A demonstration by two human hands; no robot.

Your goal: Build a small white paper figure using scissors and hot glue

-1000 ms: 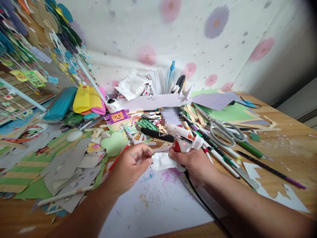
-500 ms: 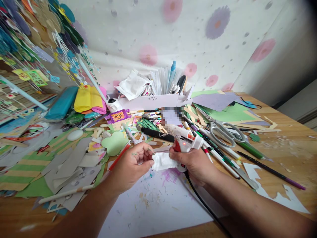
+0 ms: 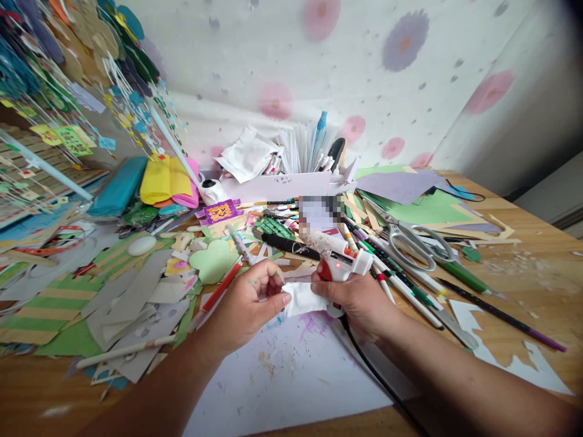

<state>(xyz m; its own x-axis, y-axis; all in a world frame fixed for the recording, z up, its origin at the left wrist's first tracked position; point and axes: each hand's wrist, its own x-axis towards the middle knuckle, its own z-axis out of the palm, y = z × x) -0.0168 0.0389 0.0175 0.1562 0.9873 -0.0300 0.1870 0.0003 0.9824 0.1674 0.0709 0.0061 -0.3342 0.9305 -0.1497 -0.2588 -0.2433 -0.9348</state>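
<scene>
In the head view my right hand point(image 3: 364, 300) is closed round a white and red hot glue gun point(image 3: 342, 262) with a small lit red light and a black cord point(image 3: 364, 358). Its nozzle points away, toward the back of the table. A small white piece of soft-looking cloth or paper point(image 3: 303, 300) stretches between my hands. My left hand point(image 3: 252, 297) pinches its left edge, and my right thumb presses on its right end. Beneath both hands lies a white sheet point(image 3: 273, 388) with purple marks and glue crumbs.
Paper scraps point(image 3: 132, 291) crowd the left side. Markers point(image 3: 401, 285), scissors point(image 3: 410, 243) and a dark brush-like pen point(image 3: 501, 315) lie at right. A white box point(image 3: 282, 187) with clear sticks stands behind. Tasselled ornaments point(image 3: 91, 73) hang at upper left.
The whole view has shifted very slightly. Both hands keep their hold, and the white piece stays stretched between them; my left thumb lies a little further over its edge.
</scene>
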